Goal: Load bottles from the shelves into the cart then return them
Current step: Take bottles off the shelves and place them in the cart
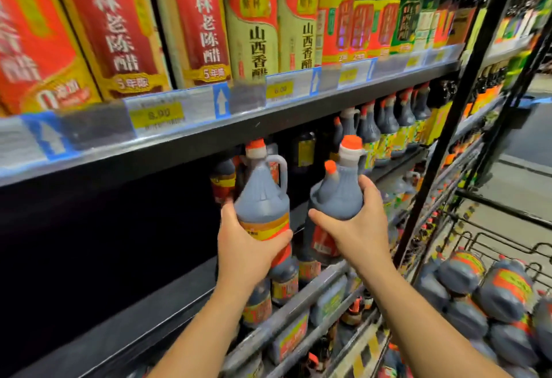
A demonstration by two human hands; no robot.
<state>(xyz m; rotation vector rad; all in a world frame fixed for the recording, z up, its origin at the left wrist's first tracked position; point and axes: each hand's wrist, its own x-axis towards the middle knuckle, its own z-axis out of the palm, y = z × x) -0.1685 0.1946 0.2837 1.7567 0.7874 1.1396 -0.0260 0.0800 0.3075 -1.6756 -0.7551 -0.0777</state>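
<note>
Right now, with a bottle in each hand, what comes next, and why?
Probably stand the left bottle in the dark gap on the shelf: the left hand and right hand hold it and the right bottle nearly upright there, and the cart holds many.

A grocery shop. The grey metal shelf edge [194, 142] carries yellow paper price tags [159, 113]. Above it stand dark labelled plastic bottles [252, 34].

Bare left hand [250, 247], bare right hand [357, 229], bare forearms [397, 303].
</note>
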